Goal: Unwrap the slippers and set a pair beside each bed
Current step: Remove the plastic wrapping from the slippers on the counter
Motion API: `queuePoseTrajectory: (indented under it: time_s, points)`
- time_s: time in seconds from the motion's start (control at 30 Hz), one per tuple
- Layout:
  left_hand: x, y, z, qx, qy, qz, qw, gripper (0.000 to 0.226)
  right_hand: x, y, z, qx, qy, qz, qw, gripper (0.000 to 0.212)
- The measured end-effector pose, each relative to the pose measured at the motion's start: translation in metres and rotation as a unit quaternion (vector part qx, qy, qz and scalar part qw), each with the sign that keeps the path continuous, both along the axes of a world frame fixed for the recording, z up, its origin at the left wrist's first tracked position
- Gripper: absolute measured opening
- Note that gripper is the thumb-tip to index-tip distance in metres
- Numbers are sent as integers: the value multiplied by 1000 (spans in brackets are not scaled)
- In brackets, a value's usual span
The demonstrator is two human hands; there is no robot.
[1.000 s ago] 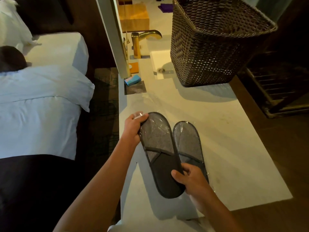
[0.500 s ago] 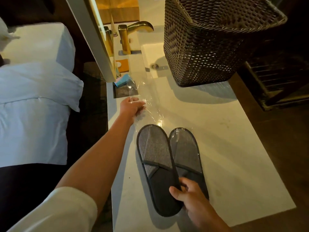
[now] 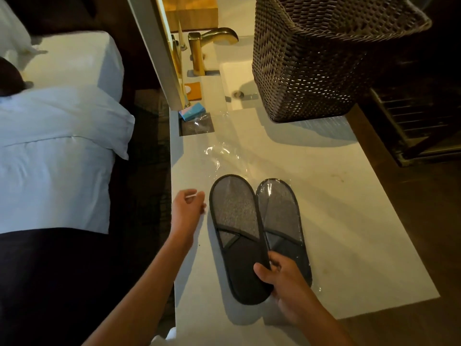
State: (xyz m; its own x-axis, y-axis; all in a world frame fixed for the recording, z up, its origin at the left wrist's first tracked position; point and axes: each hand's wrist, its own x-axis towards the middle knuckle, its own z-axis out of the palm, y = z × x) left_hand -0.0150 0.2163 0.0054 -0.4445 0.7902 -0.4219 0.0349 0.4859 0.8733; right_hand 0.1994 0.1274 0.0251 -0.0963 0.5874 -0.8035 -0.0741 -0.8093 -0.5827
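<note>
I am pinching the bare slipper [image 3: 237,236] at its toe end with my right hand [image 3: 282,278], peeling it off its wrapped mate [image 3: 282,221] (film clings, so go slowly). Left hand [image 3: 188,211] loosely curled, empty, at nine o'clock of the pair on the counter [image 3: 349,233].

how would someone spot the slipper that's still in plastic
Find the white counter below the wicker basket. Two grey slippers lie side by side there. It is the right slipper, glossy under clear film; the left slipper looks matte and bare.
</note>
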Motion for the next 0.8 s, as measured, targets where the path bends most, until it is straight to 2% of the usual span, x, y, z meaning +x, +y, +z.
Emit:
queuePoseTrajectory:
  time_s: [0.1,0.2,0.27,0.37,0.5,0.7,0.8]
  points:
    - [14,-70,0,-32,-118,-55,991,25,1,-8,0,0,-18,15,1000,3]
    - [23,-109,-2,-37,-172,-53,983,29,0,-19,-6,9,-34,72,997,21]
    - [23,-120,0,-28,-168,-42,984,27,-5,-25,-9,19,-63,119,991,29]
    - [18,-128,1,-31,-119,-40,992,27,-15,-27,-14,112,-167,211,957,27]
    - [15,-137,-1,-54,-56,-48,996,29,-31,-17,-18,218,-268,248,905,33]
    - [16,-146,-9,-80,125,-70,986,32,-39,-17,-31,277,-374,368,805,24]
    - [16,-147,-11,-87,174,-77,978,34,-40,-20,-34,294,-392,375,787,21]
